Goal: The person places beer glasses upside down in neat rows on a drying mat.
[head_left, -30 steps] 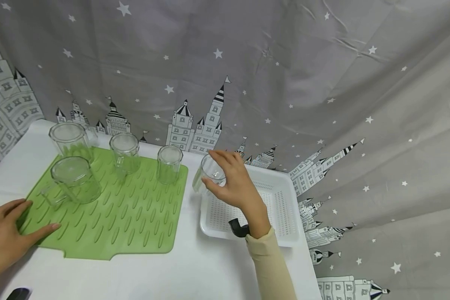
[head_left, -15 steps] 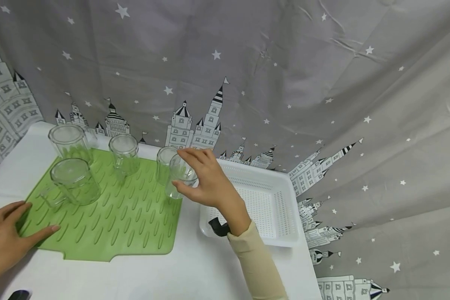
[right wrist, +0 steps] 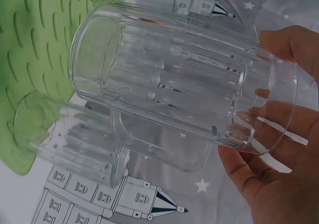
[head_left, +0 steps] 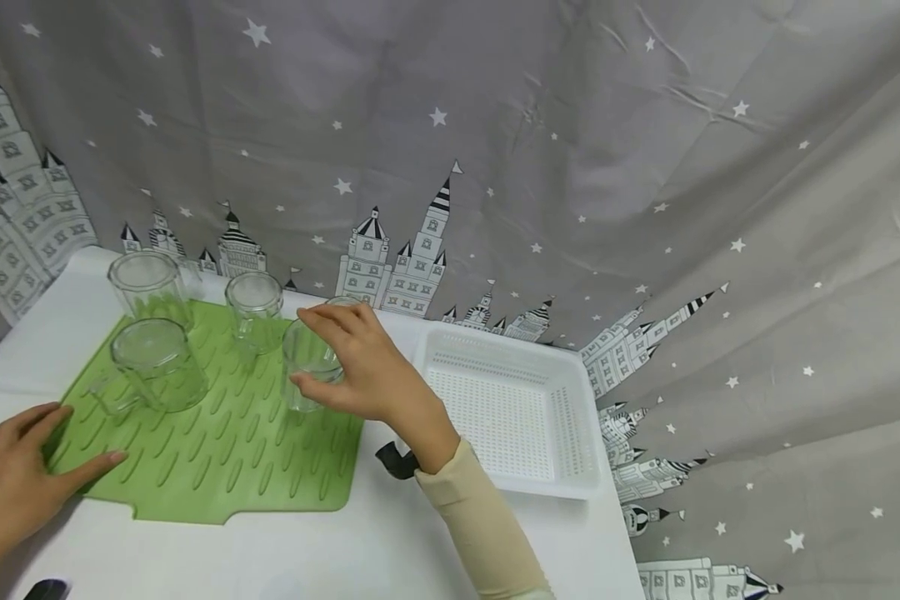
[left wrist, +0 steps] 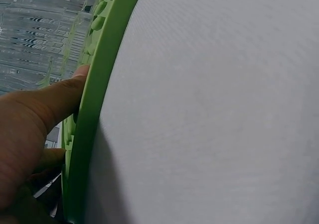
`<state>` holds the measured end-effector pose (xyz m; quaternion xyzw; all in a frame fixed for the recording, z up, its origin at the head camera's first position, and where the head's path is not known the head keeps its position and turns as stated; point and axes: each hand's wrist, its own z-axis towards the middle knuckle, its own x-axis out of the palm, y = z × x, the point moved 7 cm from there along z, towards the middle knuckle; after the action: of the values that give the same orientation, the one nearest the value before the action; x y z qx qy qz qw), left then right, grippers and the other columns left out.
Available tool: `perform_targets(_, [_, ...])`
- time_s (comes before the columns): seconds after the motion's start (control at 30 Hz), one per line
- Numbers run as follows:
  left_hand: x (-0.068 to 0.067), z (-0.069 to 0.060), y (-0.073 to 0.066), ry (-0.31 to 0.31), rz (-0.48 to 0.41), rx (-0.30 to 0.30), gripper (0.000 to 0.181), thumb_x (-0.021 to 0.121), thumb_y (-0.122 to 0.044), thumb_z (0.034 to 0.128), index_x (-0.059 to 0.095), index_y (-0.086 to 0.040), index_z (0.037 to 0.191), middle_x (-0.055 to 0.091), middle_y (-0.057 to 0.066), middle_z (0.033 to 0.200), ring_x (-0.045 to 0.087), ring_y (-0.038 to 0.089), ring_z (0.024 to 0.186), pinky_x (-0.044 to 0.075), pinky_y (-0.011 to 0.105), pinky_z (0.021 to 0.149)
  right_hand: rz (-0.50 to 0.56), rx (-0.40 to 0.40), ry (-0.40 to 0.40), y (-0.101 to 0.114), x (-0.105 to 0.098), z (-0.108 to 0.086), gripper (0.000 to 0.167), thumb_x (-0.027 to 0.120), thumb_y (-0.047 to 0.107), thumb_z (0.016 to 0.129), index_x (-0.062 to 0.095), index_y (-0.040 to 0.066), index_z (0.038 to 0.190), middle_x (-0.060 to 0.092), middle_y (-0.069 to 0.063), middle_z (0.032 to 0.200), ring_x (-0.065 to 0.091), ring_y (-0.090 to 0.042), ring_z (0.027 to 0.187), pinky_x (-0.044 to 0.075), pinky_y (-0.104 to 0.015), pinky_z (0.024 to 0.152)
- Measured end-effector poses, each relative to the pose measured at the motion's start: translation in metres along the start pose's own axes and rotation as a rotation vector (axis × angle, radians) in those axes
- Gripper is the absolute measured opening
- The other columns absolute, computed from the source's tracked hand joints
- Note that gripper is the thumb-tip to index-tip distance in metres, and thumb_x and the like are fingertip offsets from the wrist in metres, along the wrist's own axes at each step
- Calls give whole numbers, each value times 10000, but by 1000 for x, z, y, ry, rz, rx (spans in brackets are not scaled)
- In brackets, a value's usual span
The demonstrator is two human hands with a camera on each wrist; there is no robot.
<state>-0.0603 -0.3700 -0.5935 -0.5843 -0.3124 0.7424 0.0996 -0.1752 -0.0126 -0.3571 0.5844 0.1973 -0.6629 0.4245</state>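
Observation:
My right hand (head_left: 363, 367) holds a clear glass mug (head_left: 300, 354) by one end, thumb on one side and fingers on the other. In the right wrist view, this glass mug (right wrist: 164, 79) has a handle, and its far end points toward the green ridged drying mat (head_left: 217, 492). Whether it touches the mat is unclear. My left hand (head_left: 30, 467) rests spread on the mat's left edge, thumb on top. Glass mugs stand on the mat: a large one (head_left: 146, 287) at the back left, a handled one (head_left: 157, 367) before it, a smaller one (head_left: 255, 312) beside.
Another glass (head_left: 342, 301) stands mostly hidden behind my right hand. A white perforated basket (head_left: 495, 417) lies to the right of the mat. A grey curtain (head_left: 570, 125) with castles and stars hangs behind the white table (head_left: 307, 558). A dark object (head_left: 47, 590) shows at bottom left.
My right hand has carried the glass mug leftward from above the basket's left side to over the mat's right part. The left hand stays on the mat's edge.

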Motion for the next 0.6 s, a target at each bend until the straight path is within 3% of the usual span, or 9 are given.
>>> perform_targets(0.3, [1,-6,-5,35,-1,70,1095,778,-471,974,173,160,1633,162,492,1644,204,735,1469,185,838,1208,-15,-29,1,8,6,5,744,747,458,986,494,146,1613,539,-29,1627,486,-218,1401,476,-320,1203])
perform_targets(0.43, [-8,-19,-12,-10,2,42,1076,785,-480,968,216,149,1630,224,480,1626,234,721,1460,209,833,1191,-19,-38,6,11,8,7,755,750,467,982,488,150,1616,539,-21,1626,485,-209,1391,477,-315,1188])
perform_targets(0.5, [-14,-29,-17,-40,7,-9,1066,764,-516,976,235,139,1630,236,457,1638,224,690,1500,201,816,1220,-24,-44,6,12,8,8,754,747,473,985,490,151,1616,540,-20,1624,486,-213,1393,477,-316,1189])
perform_targets(0.6, [-24,-42,-33,-97,-22,-51,948,747,-477,993,337,124,1599,297,448,1618,265,665,1502,207,789,1247,-47,-42,14,14,9,10,753,727,495,993,484,162,1623,537,-9,1628,480,-206,1413,467,-299,1204])
